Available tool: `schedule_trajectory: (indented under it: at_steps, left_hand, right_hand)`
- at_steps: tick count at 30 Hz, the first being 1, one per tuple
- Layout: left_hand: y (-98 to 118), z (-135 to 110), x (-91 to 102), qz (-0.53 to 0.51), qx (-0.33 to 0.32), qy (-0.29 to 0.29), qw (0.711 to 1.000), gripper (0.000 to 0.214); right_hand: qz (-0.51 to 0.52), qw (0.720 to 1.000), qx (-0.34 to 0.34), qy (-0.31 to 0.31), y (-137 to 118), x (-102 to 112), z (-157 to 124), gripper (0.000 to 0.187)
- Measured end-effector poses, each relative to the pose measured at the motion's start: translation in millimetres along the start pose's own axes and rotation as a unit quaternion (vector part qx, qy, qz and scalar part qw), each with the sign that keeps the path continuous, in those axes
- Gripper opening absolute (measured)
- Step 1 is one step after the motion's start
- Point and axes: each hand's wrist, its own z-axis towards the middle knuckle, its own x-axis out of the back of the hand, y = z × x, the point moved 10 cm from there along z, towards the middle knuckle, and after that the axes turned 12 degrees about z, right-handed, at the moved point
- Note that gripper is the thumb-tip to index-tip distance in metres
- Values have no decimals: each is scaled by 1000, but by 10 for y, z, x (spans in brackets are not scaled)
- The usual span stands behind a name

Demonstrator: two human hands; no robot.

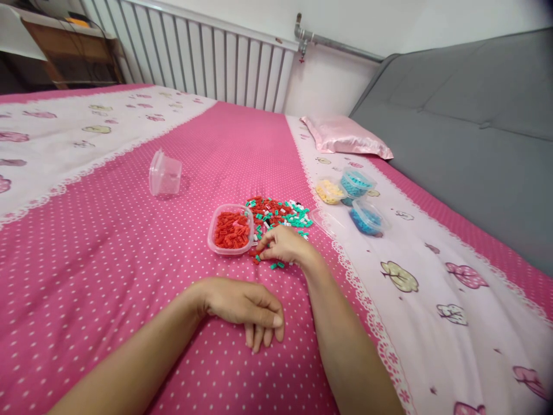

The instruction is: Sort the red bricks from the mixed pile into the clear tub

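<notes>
My right hand [283,245] reaches to the near edge of a loose pile of small plastic building bricks [276,212], red, green, white and a few black. Its thumb and forefinger are pinched around a small red brick [254,252], partly hidden by the fingertips. A clear plastic tub [209,237] full of red bricks [232,230] stands just left of these fingers. My left hand [246,308] rests on the bedspread nearer to me, palm down. Its fingers are loosely bent, and nothing shows in them. A few green bricks [277,265] lie below the right hand.
An overturned clear tub [166,174] lies at the left. To the right stand tubs of yellow pieces [330,191], teal pieces [356,183] and blue pieces [366,220], with a clear lid [328,222] beside them. A pink pillow [345,135] lies before the grey headboard [466,115].
</notes>
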Motion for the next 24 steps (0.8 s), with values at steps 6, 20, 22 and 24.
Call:
schedule_trajectory:
  at_steps: [6, 20, 22, 24]
  left_hand:
    - [7, -11, 7, -2, 1, 2, 1000, 47]
    - [24, -6, 6, 3, -19, 0, 1000, 37]
    - [20, -9, 10, 2, -15, 1, 1000, 38]
    - [14, -11, 12, 1, -9, 2, 1000, 39]
  right_hand:
    - [86, 996, 10, -23, 20, -25, 10, 8]
    - [583, 812, -12, 19, -8, 208, -52, 19]
    - [633, 773, -17, 23, 5, 221, -29, 13]
    - [675, 737, -25, 21, 5, 218, -17, 6]
